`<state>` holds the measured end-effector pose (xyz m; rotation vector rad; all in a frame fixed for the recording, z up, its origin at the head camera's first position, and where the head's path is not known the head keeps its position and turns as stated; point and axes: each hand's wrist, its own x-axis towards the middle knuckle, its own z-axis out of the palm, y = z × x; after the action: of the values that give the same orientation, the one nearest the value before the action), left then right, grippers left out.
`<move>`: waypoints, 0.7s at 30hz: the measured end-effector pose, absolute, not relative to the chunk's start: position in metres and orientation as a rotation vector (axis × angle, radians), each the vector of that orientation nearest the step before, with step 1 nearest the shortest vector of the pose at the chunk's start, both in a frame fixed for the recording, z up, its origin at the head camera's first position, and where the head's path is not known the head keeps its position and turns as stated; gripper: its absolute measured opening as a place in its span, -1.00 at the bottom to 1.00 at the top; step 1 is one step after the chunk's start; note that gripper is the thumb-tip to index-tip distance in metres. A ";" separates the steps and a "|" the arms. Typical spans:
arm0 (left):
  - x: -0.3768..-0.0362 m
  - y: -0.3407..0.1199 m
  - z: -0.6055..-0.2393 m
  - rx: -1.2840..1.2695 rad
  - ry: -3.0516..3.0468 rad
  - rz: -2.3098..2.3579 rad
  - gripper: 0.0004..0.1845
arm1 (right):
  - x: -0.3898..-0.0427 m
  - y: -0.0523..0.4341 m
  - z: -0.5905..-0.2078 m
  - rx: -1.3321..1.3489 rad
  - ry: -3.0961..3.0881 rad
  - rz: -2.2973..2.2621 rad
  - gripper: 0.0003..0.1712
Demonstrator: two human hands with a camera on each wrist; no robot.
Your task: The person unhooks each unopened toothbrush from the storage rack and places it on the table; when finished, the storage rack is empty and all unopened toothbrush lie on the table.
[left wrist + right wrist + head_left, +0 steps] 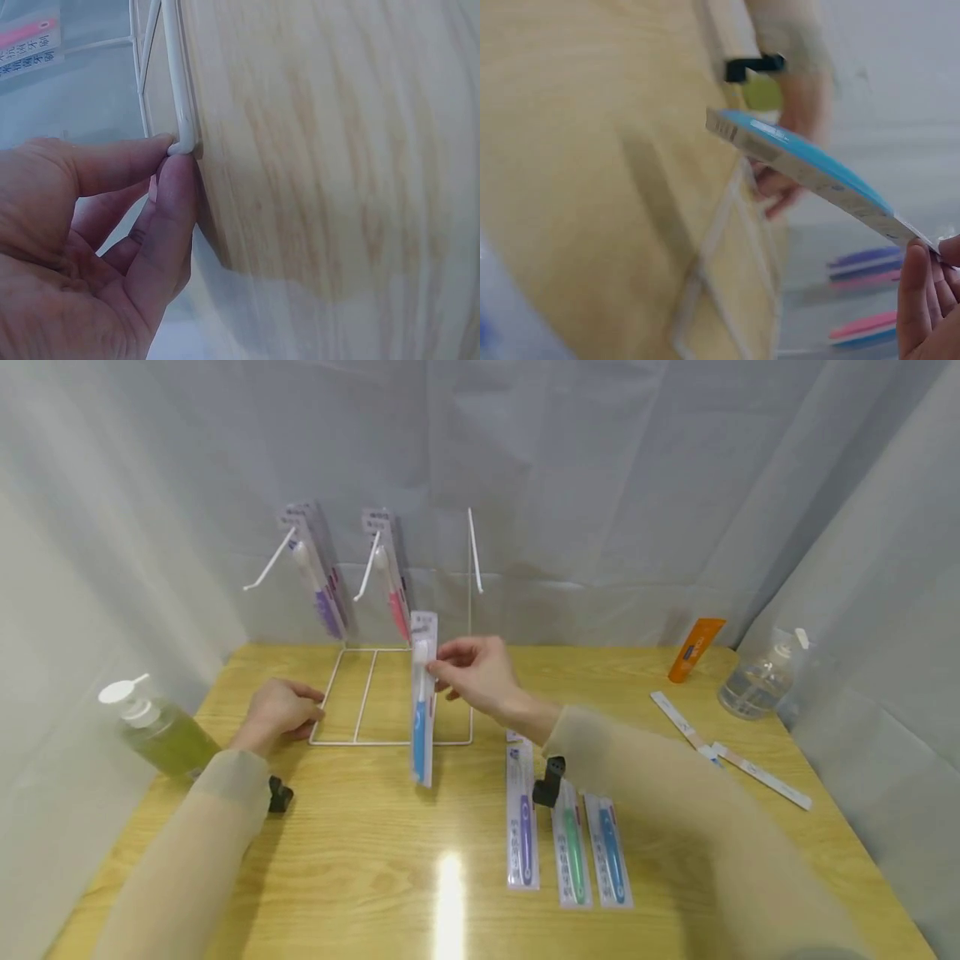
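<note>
My right hand [476, 672] pinches a packaged blue toothbrush [420, 718] by the edge of its upper part, holding it upright in front of the white wire display rack [390, 743]. In the right wrist view the same pack [802, 165] shows edge-on, its card back visible. My left hand [279, 714] grips the rack's left front corner between thumb and fingers; the left wrist view shows the white rod [180, 97] at the fingertips. Packs with a purple toothbrush [326, 610] hang on the left hook, packs with a pink toothbrush [397, 610] on the middle hook. The right hook [476, 556] holds nothing.
Packaged purple [525, 827], green [573, 852] and blue [611, 852] toothbrushes lie on the table at front right. A green-liquid pump bottle [168, 739] stands left. An orange tube [693, 652], a clear pump bottle [757, 681] and thin white strips [761, 774] are at right.
</note>
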<state>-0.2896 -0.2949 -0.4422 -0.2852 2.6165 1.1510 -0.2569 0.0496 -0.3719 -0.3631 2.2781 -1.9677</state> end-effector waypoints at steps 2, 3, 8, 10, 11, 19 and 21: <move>-0.289 -0.294 -0.441 -0.286 2.618 1.152 -0.48 | -0.244 0.058 -0.386 -0.278 2.172 -1.947 -0.78; -0.289 -0.294 -0.441 -0.286 2.618 1.153 -0.48 | -0.238 0.061 -0.393 -0.242 2.140 -1.931 -0.77; -0.289 -0.294 -0.442 -0.267 2.623 1.147 -0.47 | -0.218 0.074 -0.425 -0.094 2.054 -1.835 -0.79; -0.289 -0.294 -0.442 -0.258 2.618 1.153 -0.46 | -0.212 0.077 -0.434 -0.043 2.020 -1.786 -0.80; -0.289 -0.294 -0.442 -0.259 2.617 1.151 -0.47 | -0.210 0.077 -0.438 -0.020 2.004 -1.757 -0.80; -0.290 -0.295 -0.441 -0.260 2.623 1.134 -0.47 | -0.201 0.075 -0.455 0.056 1.915 -1.600 -0.83; -0.291 -0.295 -0.442 -0.253 2.619 1.133 -0.46 | -0.200 0.075 -0.455 0.051 1.919 -1.578 -0.85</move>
<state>-0.2912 -0.2950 -0.4416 -0.2535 2.6191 1.1331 -0.2000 0.0754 -0.4552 0.0515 1.9190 -1.5776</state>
